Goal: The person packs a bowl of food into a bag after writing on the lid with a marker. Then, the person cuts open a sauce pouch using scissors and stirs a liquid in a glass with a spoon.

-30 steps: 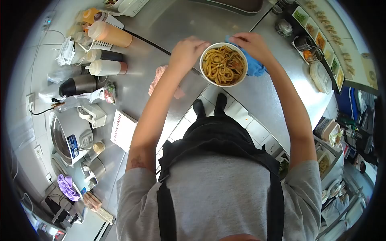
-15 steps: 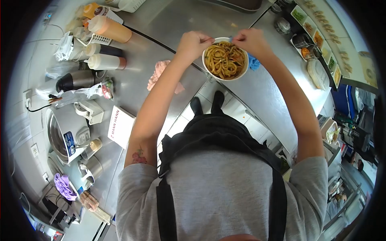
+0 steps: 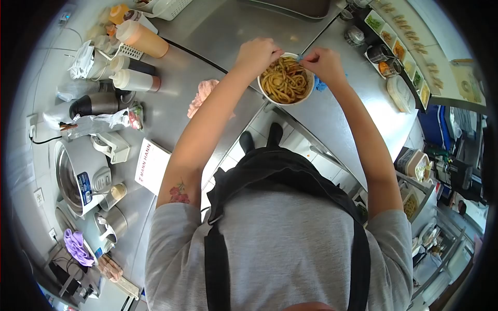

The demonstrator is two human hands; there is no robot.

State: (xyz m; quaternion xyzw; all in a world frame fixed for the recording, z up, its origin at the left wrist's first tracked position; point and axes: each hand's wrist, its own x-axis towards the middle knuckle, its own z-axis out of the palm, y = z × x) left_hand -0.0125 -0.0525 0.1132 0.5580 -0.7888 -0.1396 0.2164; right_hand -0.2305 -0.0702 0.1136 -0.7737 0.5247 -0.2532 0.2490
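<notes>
From where I stand, the white bowl (image 3: 310, 80) of noodles (image 3: 285, 80) is out at the person's twelve, at the counter (image 3: 358, 98) edge, though I can't tell whether it rests there or is held up. Reading its rim as a clock, the left hand (image 3: 260, 55) comes in at eleven, thumb and fingertips drawn almost together close to twelve; whether they nip the rim, I can't tell. The right hand (image 3: 326, 64) is at about one, fingers pinched tight, with blue at their tips, so they seem to grip the blue cloth (image 3: 319, 84) that shows by three. From both sets of fingertips the bowl spreads toward six, back to the wearer. It's round, with no long axis, and neither hand is clearly nearer. A pink cloth (image 3: 203, 96) lies well apart, between eight and nine.
</notes>
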